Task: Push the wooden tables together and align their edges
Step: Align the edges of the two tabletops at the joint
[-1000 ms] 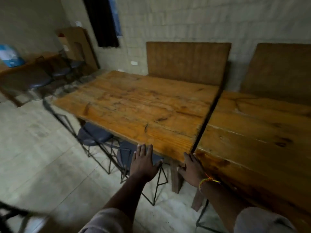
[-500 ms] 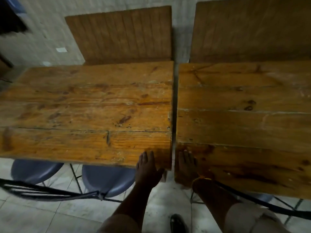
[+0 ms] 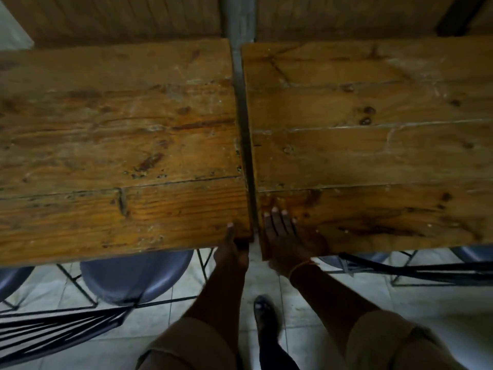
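Left hand (image 3: 231,249) clamps left table (image 3: 120,145) corner; right hand (image 3: 284,236) lies flat, fingers spread, on right table (image 3: 373,145). Risk: closing the gap could pinch fingers, or skew near edges.

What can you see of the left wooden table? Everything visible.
The left wooden table has a worn, scratched plank top, orange-brown, with knots and seams running left to right. It stands beside the right table, a narrow dark gap between them. Its near edge sits farther from the camera than the neighbour's. The left hand grips its near right corner, thumb on top. Blue chair seats sit tucked underneath. The legs are hidden.
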